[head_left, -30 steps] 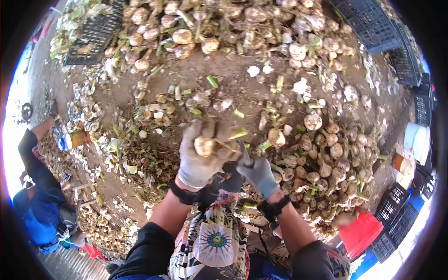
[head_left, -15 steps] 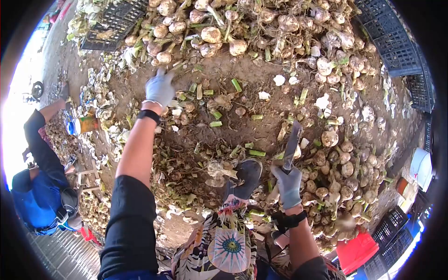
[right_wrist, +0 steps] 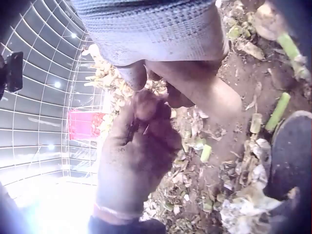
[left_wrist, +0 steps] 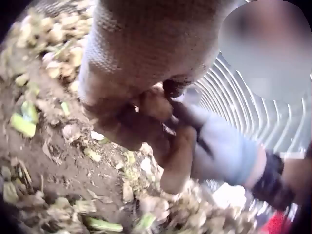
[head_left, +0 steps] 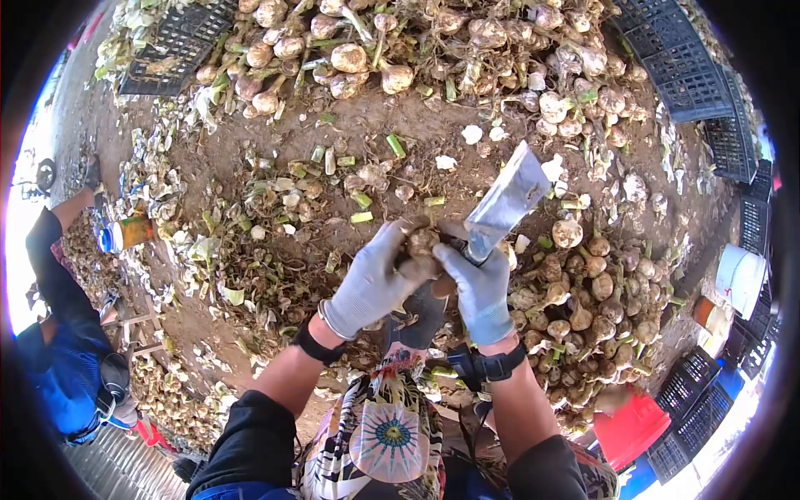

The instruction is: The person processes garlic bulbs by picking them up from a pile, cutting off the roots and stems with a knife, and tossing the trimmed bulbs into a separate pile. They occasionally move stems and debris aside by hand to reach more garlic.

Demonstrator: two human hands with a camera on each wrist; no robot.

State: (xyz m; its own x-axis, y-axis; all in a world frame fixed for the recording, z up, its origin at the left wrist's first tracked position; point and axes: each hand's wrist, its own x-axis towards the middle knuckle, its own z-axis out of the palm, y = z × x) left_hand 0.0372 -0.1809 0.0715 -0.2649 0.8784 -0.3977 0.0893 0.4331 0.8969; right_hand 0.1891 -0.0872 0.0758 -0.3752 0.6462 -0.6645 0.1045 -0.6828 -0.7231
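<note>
In the head view my gloved left hand [head_left: 371,279] holds a dirty garlic bulb [head_left: 422,242] between its fingers and thumb. My gloved right hand [head_left: 482,292] grips a knife [head_left: 510,193] with a broad metal blade pointing up and away to the right. A brown handle end [head_left: 444,288] shows below that hand. The right fingertips are right at the bulb. From the left wrist, the bulb [left_wrist: 156,105] appears between both gloves, partly hidden by fingers. The right wrist view has the left hand [right_wrist: 139,151] around the bulb [right_wrist: 145,105].
Garlic bulbs form a pile [head_left: 600,292] at right and a larger one [head_left: 467,33] at the back. Cut stems [head_left: 396,146] and husks litter the dirt floor. Black crates [head_left: 683,75], a red container [head_left: 637,429] and a white bucket [head_left: 740,279] stand at right. Another person [head_left: 75,375] sits at left.
My left hand reached out toward the back pile, then came back with a garlic bulb. The right hand with the knife moved toward it, and its blade turned to show its broad side.
</note>
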